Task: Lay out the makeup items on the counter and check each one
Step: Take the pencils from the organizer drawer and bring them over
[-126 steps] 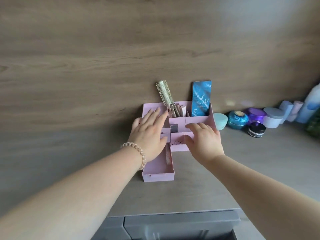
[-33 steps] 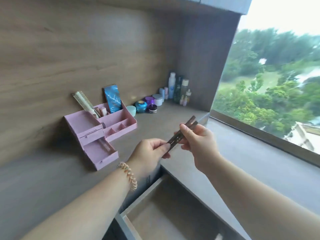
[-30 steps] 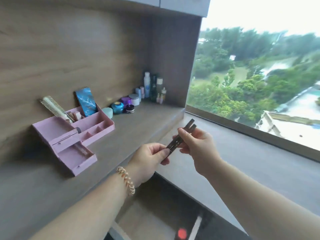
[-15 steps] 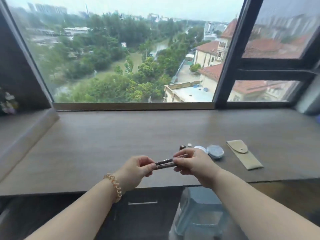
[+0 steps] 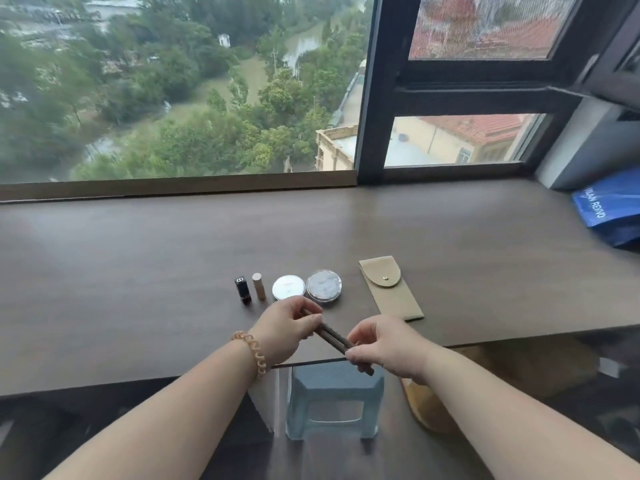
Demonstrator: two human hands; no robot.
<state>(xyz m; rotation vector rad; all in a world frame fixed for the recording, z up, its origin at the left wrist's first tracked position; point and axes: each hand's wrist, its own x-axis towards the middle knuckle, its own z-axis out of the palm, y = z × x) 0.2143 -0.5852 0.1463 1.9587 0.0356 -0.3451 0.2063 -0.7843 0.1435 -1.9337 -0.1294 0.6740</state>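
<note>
Above the near edge of the counter (image 5: 138,271), in the head view, two slim dark pencils (image 5: 333,337) are held side by side between both hands, slanting from the left hand (image 5: 284,332) down toward the right hand (image 5: 384,344). The left hand's fingers are curled, and the upper ends of the pencils are pinched between its thumb and fingertips; a coiled beige bracelet (image 5: 254,351) is worn on that wrist. The right hand's fingers are likewise curled round the lower part of the pencils, whose ends are seen sticking out below the palm. Just beyond the hands, a row of items is set out on the counter: a black lipstick (image 5: 242,289), a beige tube (image 5: 258,286) just beside it, a white round compact (image 5: 288,287) and a grey round compact (image 5: 324,285) close against it. The near rim of the white compact is overlapped by the left hand; whether it is touched cannot be told. A tan pouch (image 5: 391,292) with a snap flap is laid flat to the right of the row, apart from it. A blue bag (image 5: 609,209) is seen at the counter's far right end. A pale blue stool (image 5: 334,396) is seen on the floor below the hands. Trees and rooftops are seen through the window (image 5: 173,98) behind the counter.
</note>
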